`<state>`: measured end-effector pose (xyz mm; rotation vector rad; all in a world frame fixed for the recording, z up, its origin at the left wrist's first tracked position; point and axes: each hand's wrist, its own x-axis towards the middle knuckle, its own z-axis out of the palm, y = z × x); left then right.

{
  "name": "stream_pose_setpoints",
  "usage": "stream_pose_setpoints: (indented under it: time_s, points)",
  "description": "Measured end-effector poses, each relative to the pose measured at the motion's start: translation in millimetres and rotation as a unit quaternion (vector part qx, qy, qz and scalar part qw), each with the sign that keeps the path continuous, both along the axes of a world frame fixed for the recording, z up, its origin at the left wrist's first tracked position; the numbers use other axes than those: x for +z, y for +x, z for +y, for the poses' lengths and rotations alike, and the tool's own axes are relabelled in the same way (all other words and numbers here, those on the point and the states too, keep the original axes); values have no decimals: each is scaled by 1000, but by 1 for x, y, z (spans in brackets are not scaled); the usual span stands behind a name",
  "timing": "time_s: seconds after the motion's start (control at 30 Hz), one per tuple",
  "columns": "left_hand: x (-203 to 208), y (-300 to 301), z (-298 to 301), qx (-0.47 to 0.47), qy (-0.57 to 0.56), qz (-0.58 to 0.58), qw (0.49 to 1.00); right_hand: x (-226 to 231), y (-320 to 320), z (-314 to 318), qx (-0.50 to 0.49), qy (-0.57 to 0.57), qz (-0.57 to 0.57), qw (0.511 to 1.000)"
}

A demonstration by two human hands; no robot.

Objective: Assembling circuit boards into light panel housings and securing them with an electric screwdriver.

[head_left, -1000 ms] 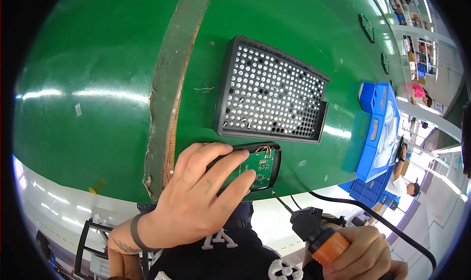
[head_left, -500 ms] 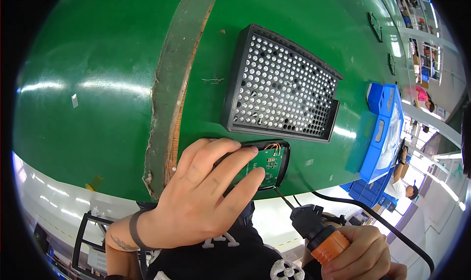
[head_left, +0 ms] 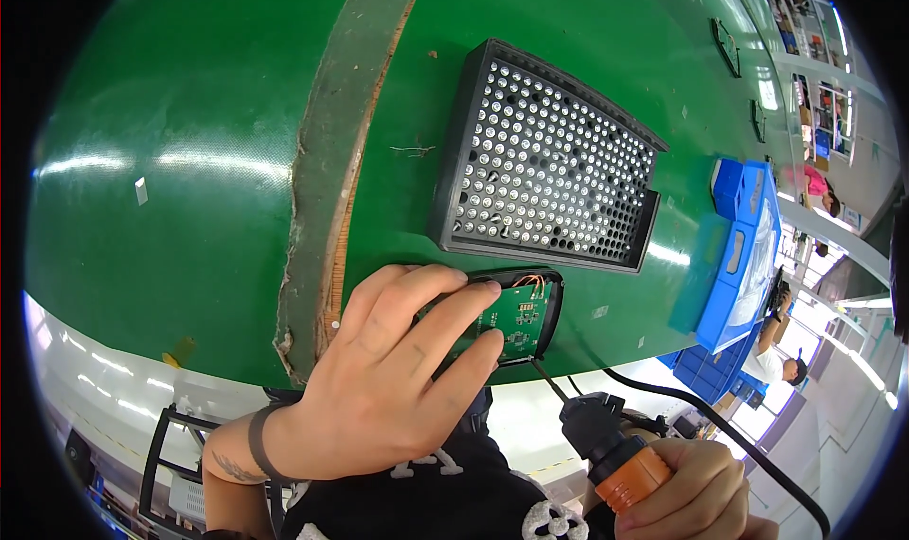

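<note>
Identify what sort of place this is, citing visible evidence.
Probably an electronics assembly workshop: a circuit board in a black casing, a tray of silver screw-like pieces, and an orange-and-black power screwdriver.

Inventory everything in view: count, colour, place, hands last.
Rectangular plastic tray: one, black, upper centre.
Round metal fasteners: many, silver, in tray.
Rounded device housing: one, black, lower centre.
Flat circuit board: one, green, inside housing.
Power screwdriver: one, orange and black, tip at housing's corner.
Thick cable: one, black, right of screwdriver.
Plastic bins: several, blue, right.
Slim frames: two, dark, upper right.
Flat worktop: one, green, beneath tray.
Long strip: one, dull green, left of tray.
People: at least two, pink or white tops, far right.
Left hand: one, bare, over housing.
Right hand: one, bare, gripping screwdriver.
</note>
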<state>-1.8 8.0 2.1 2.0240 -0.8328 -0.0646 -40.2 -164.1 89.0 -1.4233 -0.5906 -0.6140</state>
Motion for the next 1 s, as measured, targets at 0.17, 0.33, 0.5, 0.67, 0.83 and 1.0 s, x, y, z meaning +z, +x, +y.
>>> stream_pose_setpoints:
  time_s: [0.17,0.33,0.5,0.67,0.83,1.0]
  points:
    - [-1,-1,-1,5,-5,-4,1000,0,-1,3,-1,-6,0,1000]
    - [-1,-1,-1,7,-5,-5,1000,-3,2,4,-2,9,-28,1000]
    - [0,-1,-2,10,-6,-9,1000,0,0,4,-8,1,0,1000]
    - [1,0,-3,9,-1,0,1000,-3,5,3,5,3,-24,1000]
    - [-1,-2,-4,16,-3,-4,1000,-3,8,-1,18,-7,42,999]
    - [11,-1,-5,16,1,-5,1000,27,27,-25,55,-42,151,986]
